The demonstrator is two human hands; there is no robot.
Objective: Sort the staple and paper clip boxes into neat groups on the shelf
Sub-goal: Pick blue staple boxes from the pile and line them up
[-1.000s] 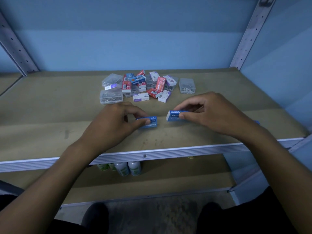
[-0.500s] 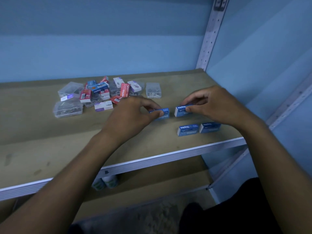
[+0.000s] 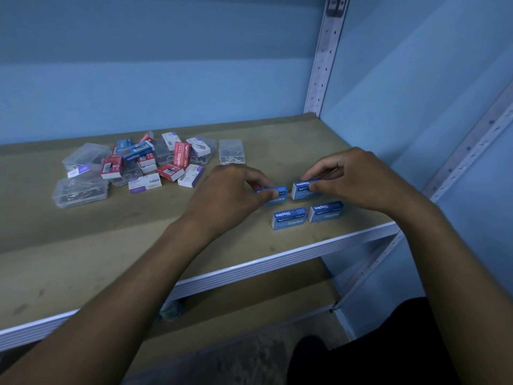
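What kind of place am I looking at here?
Probably a storeroom or stationery stock area: a slotted metal upright carries a board shelf with staple boxes and clear clip boxes.

A single head-worn wide-angle view looks forward and down from close above the shelf (image 3: 277, 162), angled toward its right end where the upright post (image 3: 324, 65) meets the blue wall (image 3: 138, 65). Both forearms reach in from the bottom edge, and the wide lens also takes in the lower shelf (image 3: 263, 290) beneath.
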